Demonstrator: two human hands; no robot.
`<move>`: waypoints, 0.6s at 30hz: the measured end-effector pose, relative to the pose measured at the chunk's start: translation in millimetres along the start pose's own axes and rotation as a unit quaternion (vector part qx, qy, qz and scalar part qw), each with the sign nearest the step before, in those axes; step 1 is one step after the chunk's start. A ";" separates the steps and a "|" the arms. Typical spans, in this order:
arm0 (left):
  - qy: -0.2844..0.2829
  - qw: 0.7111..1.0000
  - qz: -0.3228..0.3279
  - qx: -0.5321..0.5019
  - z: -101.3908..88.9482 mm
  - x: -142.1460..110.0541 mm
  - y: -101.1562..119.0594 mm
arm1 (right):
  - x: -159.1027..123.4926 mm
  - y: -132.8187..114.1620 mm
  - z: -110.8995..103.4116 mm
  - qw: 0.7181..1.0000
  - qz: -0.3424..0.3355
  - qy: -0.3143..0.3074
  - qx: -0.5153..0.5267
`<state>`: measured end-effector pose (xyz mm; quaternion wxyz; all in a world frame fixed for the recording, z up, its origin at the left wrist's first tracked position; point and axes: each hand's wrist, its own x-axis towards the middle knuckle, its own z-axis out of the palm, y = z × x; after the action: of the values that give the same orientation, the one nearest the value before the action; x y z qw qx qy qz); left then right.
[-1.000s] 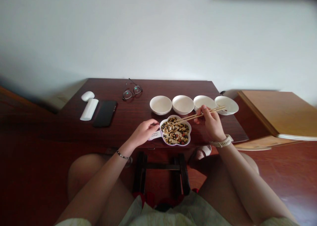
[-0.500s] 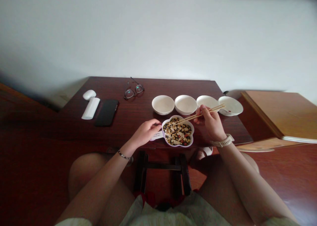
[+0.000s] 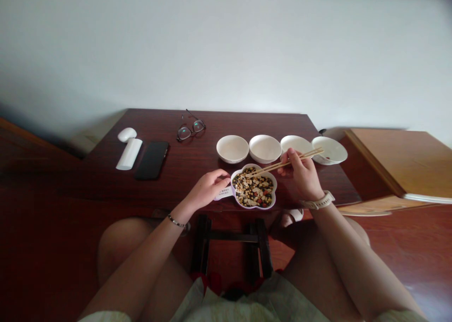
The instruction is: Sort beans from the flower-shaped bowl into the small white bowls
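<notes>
Diffuse ambient illum., no hard shadows; white wall (image 3: pixel 226 53) bright, top edge blurred, wide-angle distortion at periphery, lower-left corner dim.

The camera, worn on the person's head, looks forward and down from above their lap onto a dark wooden table (image 3: pixel 247 126) close ahead, with the left hand (image 3: pixel 206 189) and right hand (image 3: pixel 300 176) just below frame centre. The person's thighs (image 3: pixel 130 261) fill the near edge, a white wall (image 3: pixel 226 44) the far upper half, and a reddish wooden floor (image 3: pixel 399 251) shows at right.
</notes>
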<state>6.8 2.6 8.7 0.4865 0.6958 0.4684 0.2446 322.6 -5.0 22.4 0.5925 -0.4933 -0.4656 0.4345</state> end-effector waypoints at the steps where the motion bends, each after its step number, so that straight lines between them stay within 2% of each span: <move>1: 0.000 1.000 -0.001 0.000 -0.1 0.0 -0.1 | 0.4 -0.3 -0.7 1.000 0.000 0.006 0.005; 10: -0.002 1.000 -0.010 -0.004 -0.1 -0.3 0.3 | 6.0 0.2 -10.6 0.997 0.016 0.034 0.064; 18: 0.000 1.000 -0.004 -0.011 0.6 1.0 -1.5 | 2.0 -4.1 -11.1 0.999 0.001 0.016 0.049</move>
<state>7.1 3.3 7.0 0.4954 0.6887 0.4680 0.2476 334.1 -5.5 25.8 0.6230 -0.4708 -0.4339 0.4494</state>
